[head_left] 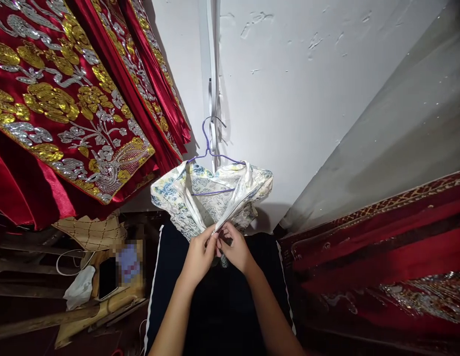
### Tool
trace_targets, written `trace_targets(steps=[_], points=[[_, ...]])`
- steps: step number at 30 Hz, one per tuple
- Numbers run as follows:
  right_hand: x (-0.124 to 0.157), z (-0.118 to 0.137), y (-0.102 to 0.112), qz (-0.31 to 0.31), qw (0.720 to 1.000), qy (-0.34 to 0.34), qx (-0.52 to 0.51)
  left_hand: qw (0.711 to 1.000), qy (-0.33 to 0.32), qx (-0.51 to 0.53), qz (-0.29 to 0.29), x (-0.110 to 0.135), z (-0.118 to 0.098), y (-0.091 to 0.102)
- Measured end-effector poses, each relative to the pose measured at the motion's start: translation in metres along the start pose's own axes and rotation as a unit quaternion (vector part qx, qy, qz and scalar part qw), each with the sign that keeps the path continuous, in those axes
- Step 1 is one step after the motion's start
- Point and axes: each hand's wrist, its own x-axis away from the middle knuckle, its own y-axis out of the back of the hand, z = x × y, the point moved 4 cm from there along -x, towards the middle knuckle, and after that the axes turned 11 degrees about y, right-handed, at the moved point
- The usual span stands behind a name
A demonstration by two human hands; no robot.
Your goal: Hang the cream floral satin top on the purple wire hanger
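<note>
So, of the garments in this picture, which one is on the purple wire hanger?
The small white garment with blue and yellow flowers, hanging on the purple hanger at the wall. Both hands, left and right, pinch its front edge. The others are red with embroidery.

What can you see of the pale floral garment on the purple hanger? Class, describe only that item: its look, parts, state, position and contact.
The garment is shiny, satin-like cloth, cream with blue and yellow floral print and white edging. It hangs bunched on a thin purple wire hanger, whose hook rests on a white strip on the wall. Its front is open, showing the hanger's bar. The left hand and right hand pinch its lower front edges together.
</note>
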Motion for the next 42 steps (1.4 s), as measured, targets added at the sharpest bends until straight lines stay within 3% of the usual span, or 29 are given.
trace_targets(steps=[8,12,16,22,25,27,30,34,38,42], points=[[0.004,0.018,-0.005,-0.043,0.997,0.048,0.030,0.982,0.035,0.188,0.013,0.004,-0.005,-0.017],[0.004,0.017,-0.006,-0.079,0.995,0.052,0.028,0.973,0.033,0.229,0.024,-0.003,-0.020,-0.017],[-0.004,0.005,0.004,-0.137,0.986,0.060,0.071,0.954,-0.007,0.298,0.004,-0.023,-0.063,0.016],[-0.009,-0.029,0.013,-0.140,0.978,0.049,0.149,0.942,-0.142,0.304,-0.010,-0.060,-0.159,0.058],[0.001,-0.042,0.013,-0.120,0.982,0.022,0.141,0.931,-0.234,0.269,-0.073,-0.054,-0.196,0.073],[0.007,-0.044,0.015,-0.118,0.984,0.012,0.130,0.915,-0.289,0.249,-0.133,-0.044,-0.206,0.084],[0.006,-0.035,0.018,-0.118,0.989,-0.002,0.094,0.922,-0.298,0.188,-0.160,-0.036,-0.188,0.087],[-0.004,-0.026,0.013,-0.071,0.997,-0.016,0.033,0.987,-0.144,0.016,-0.064,-0.054,-0.117,0.056],[0.001,-0.037,0.002,-0.060,0.998,-0.037,-0.003,0.993,-0.067,-0.087,-0.043,-0.075,-0.055,0.028],[0.012,-0.047,-0.001,-0.075,0.995,-0.057,-0.023,0.989,-0.090,-0.081,-0.086,-0.082,-0.041,0.021]])
